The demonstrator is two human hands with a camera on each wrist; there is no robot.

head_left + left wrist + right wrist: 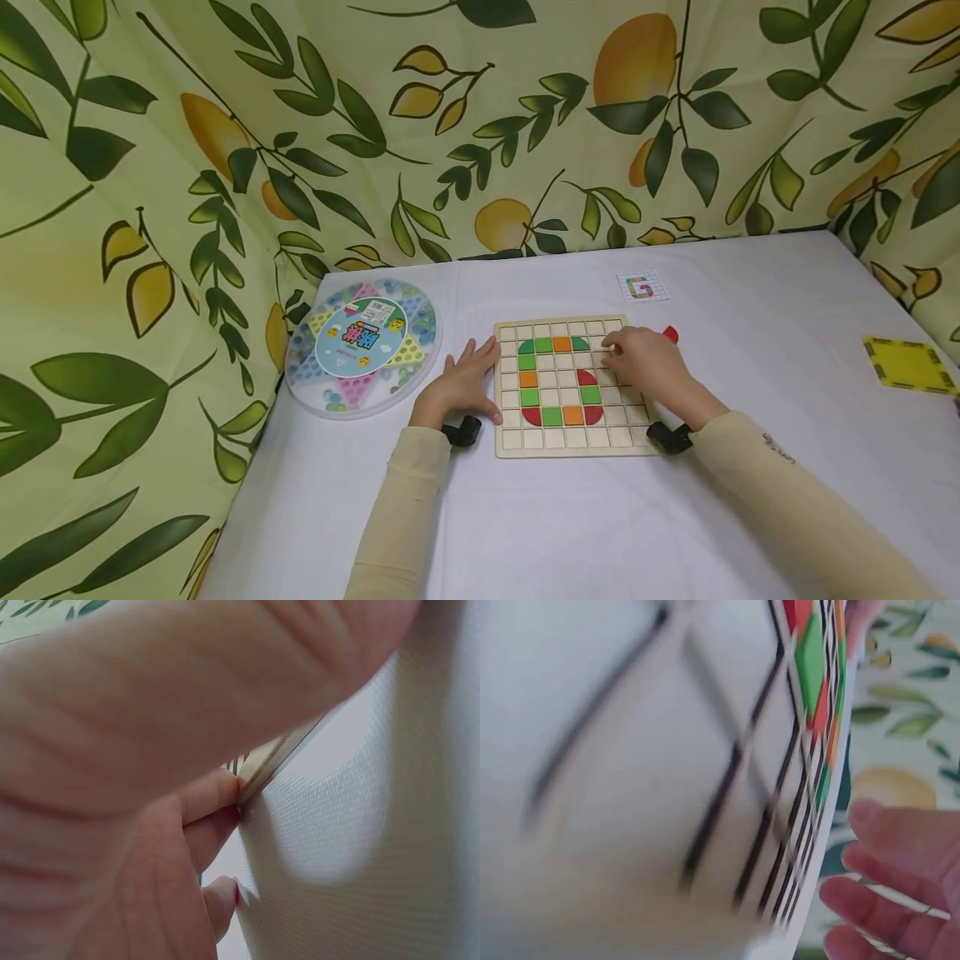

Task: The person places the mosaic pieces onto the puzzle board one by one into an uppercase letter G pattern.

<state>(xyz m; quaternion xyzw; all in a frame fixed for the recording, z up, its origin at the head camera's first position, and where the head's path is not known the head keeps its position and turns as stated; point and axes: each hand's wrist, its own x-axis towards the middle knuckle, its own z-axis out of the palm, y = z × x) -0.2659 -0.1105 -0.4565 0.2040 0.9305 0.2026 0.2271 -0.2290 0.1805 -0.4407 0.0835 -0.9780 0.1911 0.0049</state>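
A square wooden grid board (pixel 558 446) lies on the white table. Green, orange and red tiles (pixel 551 416), some with a rounded corner, form a letter-like shape on it. My left hand (pixel 457 387) has its fingers spread along the board's left edge; in the left wrist view, fingertips (pixel 225 796) touch that edge. Above the upper right part of the board is my right hand (pixel 648 362), its fingers bent loosely. No tile shows between these fingers (pixel 877 907) in the right wrist view. A red piece (pixel 671 334) shows partly behind the right hand.
Left of the board lies a round clear-covered game case (pixel 311 400) with colored beads. A small card (pixel 642 287) printed with a colored G lies behind the board. At far right is a yellow rectangle (pixel 909 364) with a dark border. Leaf-patterned cloth (pixel 450 125) hangs behind the table.
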